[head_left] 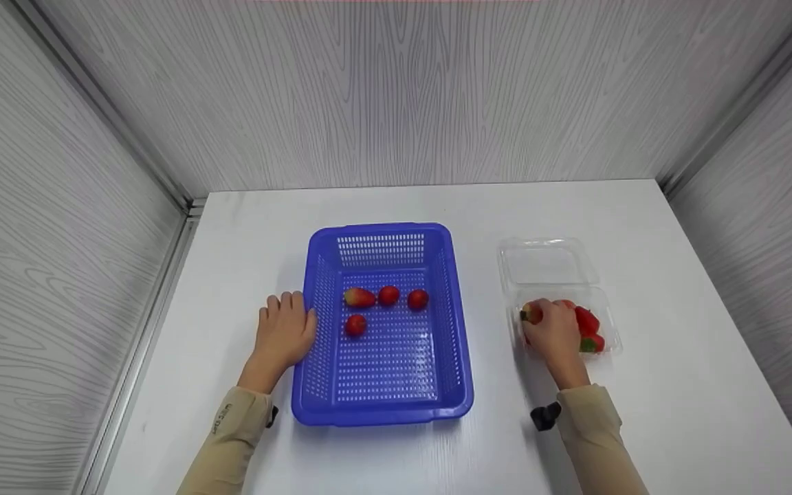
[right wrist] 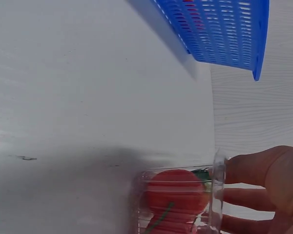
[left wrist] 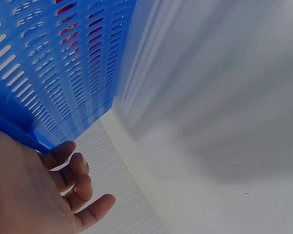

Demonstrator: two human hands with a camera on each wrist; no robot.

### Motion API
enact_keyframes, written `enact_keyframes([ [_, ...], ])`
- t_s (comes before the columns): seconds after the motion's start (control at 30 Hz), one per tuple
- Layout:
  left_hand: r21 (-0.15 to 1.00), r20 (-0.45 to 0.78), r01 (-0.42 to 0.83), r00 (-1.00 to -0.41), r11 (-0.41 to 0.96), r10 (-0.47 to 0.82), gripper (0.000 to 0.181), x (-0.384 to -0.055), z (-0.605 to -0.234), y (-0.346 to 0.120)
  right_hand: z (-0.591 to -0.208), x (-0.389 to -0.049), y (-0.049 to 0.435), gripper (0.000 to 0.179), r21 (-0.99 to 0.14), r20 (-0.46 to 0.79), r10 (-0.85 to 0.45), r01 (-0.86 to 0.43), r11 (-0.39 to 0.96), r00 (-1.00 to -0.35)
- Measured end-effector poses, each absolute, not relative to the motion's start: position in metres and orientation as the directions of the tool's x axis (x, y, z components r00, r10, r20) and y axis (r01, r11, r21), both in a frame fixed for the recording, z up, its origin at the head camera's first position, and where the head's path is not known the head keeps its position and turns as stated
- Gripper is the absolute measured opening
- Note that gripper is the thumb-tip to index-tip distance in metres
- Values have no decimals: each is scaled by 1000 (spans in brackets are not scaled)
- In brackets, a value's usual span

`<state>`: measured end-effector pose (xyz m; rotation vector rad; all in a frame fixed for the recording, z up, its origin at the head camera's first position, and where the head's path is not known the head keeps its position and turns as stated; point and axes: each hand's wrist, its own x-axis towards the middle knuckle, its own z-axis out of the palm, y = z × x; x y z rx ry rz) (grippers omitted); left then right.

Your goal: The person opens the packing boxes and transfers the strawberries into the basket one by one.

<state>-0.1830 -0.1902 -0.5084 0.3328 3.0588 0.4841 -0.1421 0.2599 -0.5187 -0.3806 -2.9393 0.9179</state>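
Observation:
At the left side of a blue plastic basket (head_left: 382, 416), my left hand (head_left: 284, 333) rests with its thumb at the rim. Its other fingers hang loosely bent outside the wall in the left wrist view. My right hand (head_left: 555, 333) reaches into a clear hinged box (head_left: 612, 320) and pinches a red and yellow strawberry (head_left: 531, 313) with a dark green top. More red fruits (head_left: 587, 321) lie in the box beside the hand, partly hidden by it. Inside the basket are a long red strawberry (head_left: 359, 297) with a yellowish end and several round red fruits (head_left: 418, 299).
The box's clear lid (head_left: 548, 265) lies folded back, away from me. Basket and box stand apart on a white table (head_left: 482, 447). Pale wood-grain panels (head_left: 396, 96) rise behind the table and at both sides.

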Motion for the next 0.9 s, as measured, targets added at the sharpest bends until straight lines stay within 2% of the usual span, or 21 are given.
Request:
enact_keyframes([
  [0.43, 311, 22, 213, -976, 926, 216, 36, -184, -510, -190, -528, -149, 265, 37, -625, -149, 263, 297, 722, -953],
  [0.9, 313, 4, 203, -977, 928, 212, 38, -183, -510, -190, -533, -155, 270, 46, -617, -251, 224, 334, 712, -942],
])
